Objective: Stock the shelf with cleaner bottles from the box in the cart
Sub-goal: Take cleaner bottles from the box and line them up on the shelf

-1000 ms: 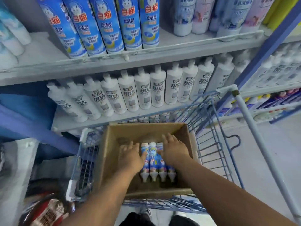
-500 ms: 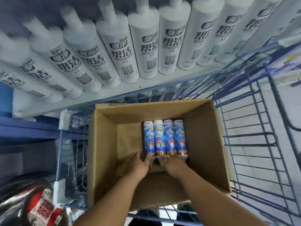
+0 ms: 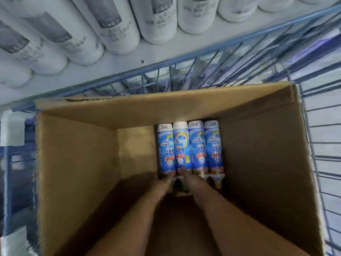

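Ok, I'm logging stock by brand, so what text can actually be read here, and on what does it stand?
"白猫": red, upside down and soft, on each of the four blue bottles lying in the box.
Smaller print on those blue labels: too blurred to read.
Grey label print on the white bottles on the shelf: too blurred to read.
Box walls: no text visible.

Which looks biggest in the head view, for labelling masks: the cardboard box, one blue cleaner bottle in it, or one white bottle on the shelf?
1. cardboard box, by far the largest.
2. white bottle on the shelf, though it is cut off and nearer the camera, so unsure.
3. blue cleaner bottle, the smallest as seen.
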`<state>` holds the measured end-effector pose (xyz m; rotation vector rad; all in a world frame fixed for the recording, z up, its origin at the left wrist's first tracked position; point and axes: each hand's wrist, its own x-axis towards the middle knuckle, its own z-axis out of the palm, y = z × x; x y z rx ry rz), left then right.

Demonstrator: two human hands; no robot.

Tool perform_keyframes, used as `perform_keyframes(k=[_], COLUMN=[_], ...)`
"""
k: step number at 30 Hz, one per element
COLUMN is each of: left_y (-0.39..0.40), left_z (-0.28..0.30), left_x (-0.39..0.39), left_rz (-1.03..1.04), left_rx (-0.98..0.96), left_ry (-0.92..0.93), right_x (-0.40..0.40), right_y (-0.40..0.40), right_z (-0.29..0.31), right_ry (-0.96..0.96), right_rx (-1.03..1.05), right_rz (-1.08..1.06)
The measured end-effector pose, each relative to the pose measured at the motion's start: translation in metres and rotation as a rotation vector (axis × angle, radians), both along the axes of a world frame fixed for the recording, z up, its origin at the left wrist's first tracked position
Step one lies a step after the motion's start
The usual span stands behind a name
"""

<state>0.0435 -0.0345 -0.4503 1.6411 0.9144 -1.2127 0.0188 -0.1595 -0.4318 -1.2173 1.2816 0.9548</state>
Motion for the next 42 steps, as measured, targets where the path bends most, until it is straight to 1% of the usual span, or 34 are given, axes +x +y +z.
perform_keyframes(k=[3, 5, 7, 9, 11, 16, 19, 21, 24, 28, 30, 33, 37, 42], left_y=[0.003, 0.008, 0.016, 0.018, 0.019, 0.007, 0.001, -0.002, -0.003, -0.004, -0.005, -0.011, -0.019, -0.024], left_z=[-0.01, -0.02, -0.023, -0.005, 0.015, 0.067, 0.094, 0.116, 0.157, 0.215, 0.248, 0.291, 0.344, 0.402], left_x=[-0.001, -0.006, -0.009, -0.006, -0.002, 0.01, 0.016, 0.015, 0.008, -0.009, -0.017, -0.03, -0.049, -0.067], left_rz=[0.074, 0.072, 0.072, 0.04, -0.017, -0.021, -0.065, -0.062, -0.053, -0.047, -0.015, 0.029, 0.108, 0.211], left_rx=[-0.018, -0.001, -0.013, -0.072, -0.075, -0.028, 0.043, 0.061, 0.009, -0.025, -0.035, -0.032, -0.062, -0.109], left_ry=[0.035, 0.022, 0.013, 0.015, 0.008, -0.051, -0.121, -0.142, -0.158, -0.28, -0.339, -0.407, -0.494, -0.633], right_x=[0.0, 0.0, -0.001, -0.003, -0.005, 0.004, -0.003, -0.003, -0.009, -0.026, -0.028, -0.03, -0.04, -0.048], right_y=[0.001, 0.0, 0.0, 0.0, -0.002, -0.012, -0.019, -0.021, -0.026, -0.033, -0.034, -0.033, -0.044, -0.056], right_z=[-0.002, 0.0, 0.006, 0.011, 0.019, 0.058, 0.058, 0.089, 0.14, 0.162, 0.187, 0.258, 0.323, 0.387], right_ry=[-0.001, 0.014, -0.001, -0.032, -0.039, -0.059, -0.109, -0.117, -0.15, -0.205, -0.231, -0.309, -0.43, -0.608], right_rx=[0.1, 0.115, 0.14, 0.131, 0.116, 0.12, 0.111, 0.142, 0.116, 0.062, 0.045, 0.076, 0.086, 0.138], right_rz=[-0.171, -0.253, -0.264, -0.187, -0.153, -0.241, -0.3, -0.326, -0.339, -0.317, -0.311, -0.206, 0.013, 0.065])
